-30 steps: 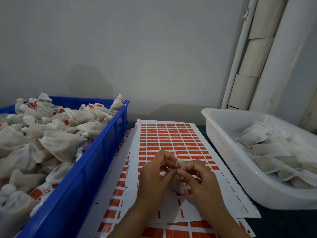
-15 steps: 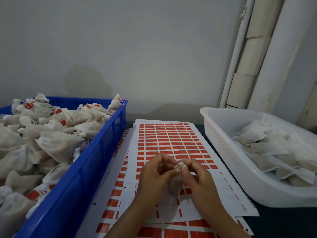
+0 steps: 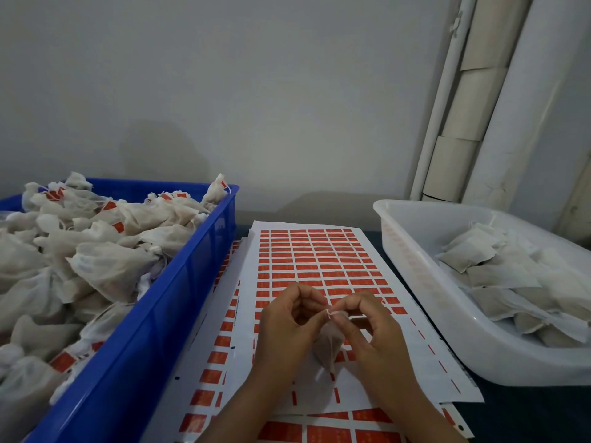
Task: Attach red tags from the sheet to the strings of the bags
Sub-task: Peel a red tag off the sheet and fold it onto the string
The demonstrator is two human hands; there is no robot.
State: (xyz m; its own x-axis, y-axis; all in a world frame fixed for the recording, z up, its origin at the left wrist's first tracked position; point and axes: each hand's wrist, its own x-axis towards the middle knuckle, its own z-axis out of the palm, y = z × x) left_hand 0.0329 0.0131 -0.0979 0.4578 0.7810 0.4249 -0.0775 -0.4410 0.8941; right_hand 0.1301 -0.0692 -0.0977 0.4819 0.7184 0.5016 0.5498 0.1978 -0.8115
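Note:
A small beige bag (image 3: 327, 345) hangs between my hands above the sheet of red tags (image 3: 316, 260). My left hand (image 3: 287, 327) and my right hand (image 3: 367, 330) both pinch the white string (image 3: 329, 312) at the bag's top, fingertips nearly touching. No red tag shows on this string. The sheet lies flat in the middle of the table, its near rows partly stripped, with more sheets stacked under it.
A blue crate (image 3: 179, 302) on the left is heaped with tagged bags (image 3: 105, 266). A white tub (image 3: 425, 282) on the right holds flat untagged bags (image 3: 499, 266). White pipes and cardboard rolls (image 3: 473, 107) stand against the wall at back right.
Both hands stayed over the sheet, working the bag's top. The bag now hangs lower between them and the string end shows at the fingertips.

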